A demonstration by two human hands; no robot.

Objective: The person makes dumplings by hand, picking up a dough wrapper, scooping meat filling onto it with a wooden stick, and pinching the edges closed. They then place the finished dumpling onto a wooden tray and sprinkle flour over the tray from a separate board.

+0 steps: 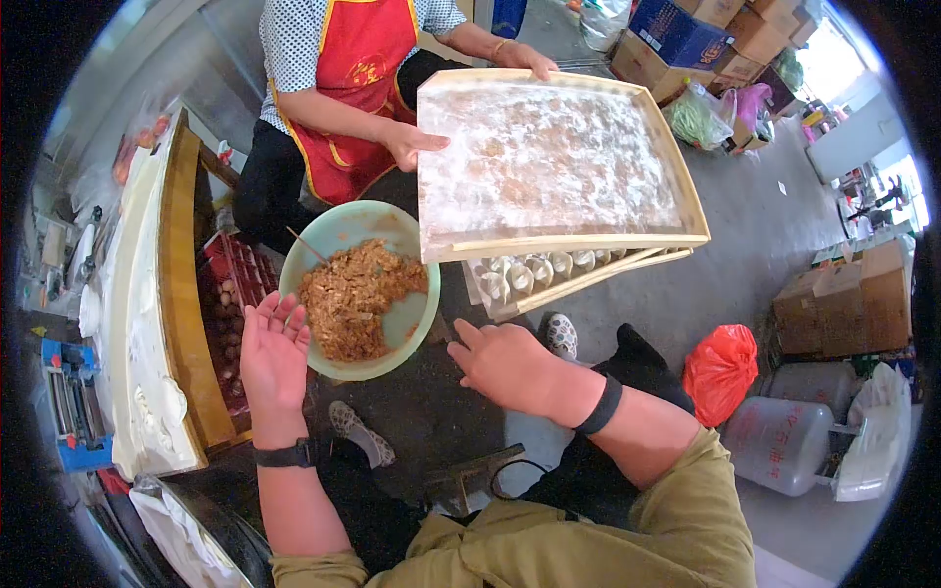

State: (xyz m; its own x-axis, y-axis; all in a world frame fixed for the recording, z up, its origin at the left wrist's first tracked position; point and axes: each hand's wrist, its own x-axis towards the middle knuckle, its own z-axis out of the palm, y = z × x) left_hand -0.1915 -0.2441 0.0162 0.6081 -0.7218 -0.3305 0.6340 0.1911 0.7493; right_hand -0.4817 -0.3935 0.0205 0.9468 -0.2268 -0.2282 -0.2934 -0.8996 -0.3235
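My left hand (274, 353) is raised palm up beside the pale green bowl (424, 318), fingers apart and nothing in them. Brown minced filling (353, 294) lies heaped in the bowl, with a thin stick (307, 245) leaning in it. To the right of the bowl, my right hand (505, 367) hovers below the trays, a couple of fingers stretched out and no object visible in it. A co-worker's hands hold a flour-dusted wooden tray (559, 157), tilted. Beneath it, another tray (578, 284) carries rows of pale wrapped dumplings (539, 269).
A floured wooden-edged table (176, 323) stands at the left, a red crate (245, 274) of round items under it. The co-worker in a red apron (363, 88) sits opposite. A red bag (720, 374), gas cylinders (774, 441) and cardboard boxes (848, 299) are at the right.
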